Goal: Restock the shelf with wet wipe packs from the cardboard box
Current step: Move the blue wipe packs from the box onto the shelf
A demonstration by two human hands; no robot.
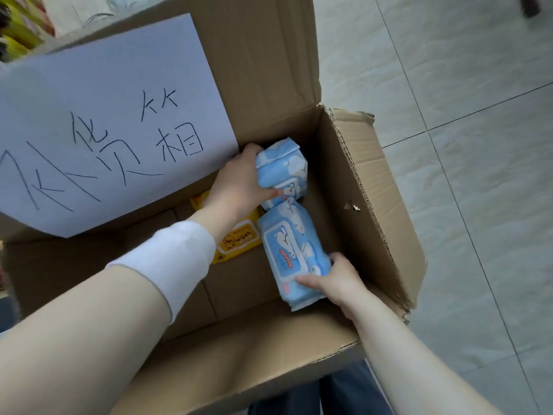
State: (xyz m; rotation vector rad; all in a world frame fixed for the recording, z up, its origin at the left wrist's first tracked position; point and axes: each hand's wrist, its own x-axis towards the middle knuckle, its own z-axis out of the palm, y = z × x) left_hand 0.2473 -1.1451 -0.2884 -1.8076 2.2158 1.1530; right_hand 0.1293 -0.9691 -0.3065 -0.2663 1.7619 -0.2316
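Soft, even light washes the scene, brightest on the pale floor tiles (466,85) at right, which show a faint sheen. The cardboard box (338,187) holds gentle shadow along its inner walls. The wide lens stretches the near forearm (74,339) and bows the box edges. Yellow goods (18,34) at top left are blurred; the far corners smear slightly.

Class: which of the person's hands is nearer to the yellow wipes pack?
Left. The left hand, gripping the farther blue pack, lies just beyond the yellow wipes pack, wrist crossing it; the right hand is past the nearer blue pack.
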